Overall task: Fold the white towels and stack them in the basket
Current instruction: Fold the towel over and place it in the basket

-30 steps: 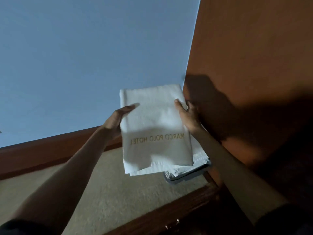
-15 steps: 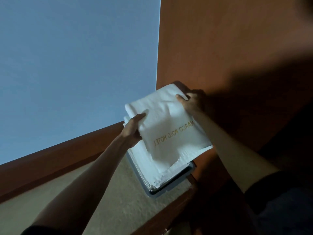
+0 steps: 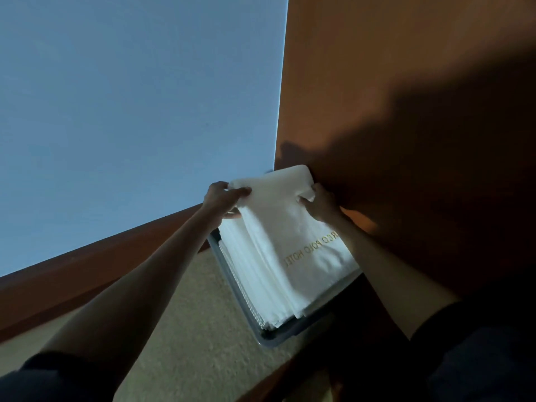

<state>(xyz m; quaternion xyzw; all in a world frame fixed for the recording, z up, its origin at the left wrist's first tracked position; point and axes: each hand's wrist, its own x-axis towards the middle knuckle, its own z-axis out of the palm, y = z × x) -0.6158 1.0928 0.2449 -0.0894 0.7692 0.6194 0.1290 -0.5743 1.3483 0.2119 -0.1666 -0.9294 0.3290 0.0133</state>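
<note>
Basket: a stack of folded white towels is being contained inside the grey rim.
Top towel: is being laid flat on that stack, with gold "POLO HOTEL" lettering being shown upside down.
Left hand: the towel's far-left edge is being gripped by curled fingers.
Right hand: the far-right edge is being pinched.
Surroundings: the basket is being flanked by a brown panel.

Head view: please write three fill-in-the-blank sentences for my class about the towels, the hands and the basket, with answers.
1. The top towel bears ____-coloured lettering.
2. The left hand and the right hand grip its ____ end.
3. The stack of towels beneath it sits in the basket, whose colour is ____.

Missing words: gold; far; grey.
</note>
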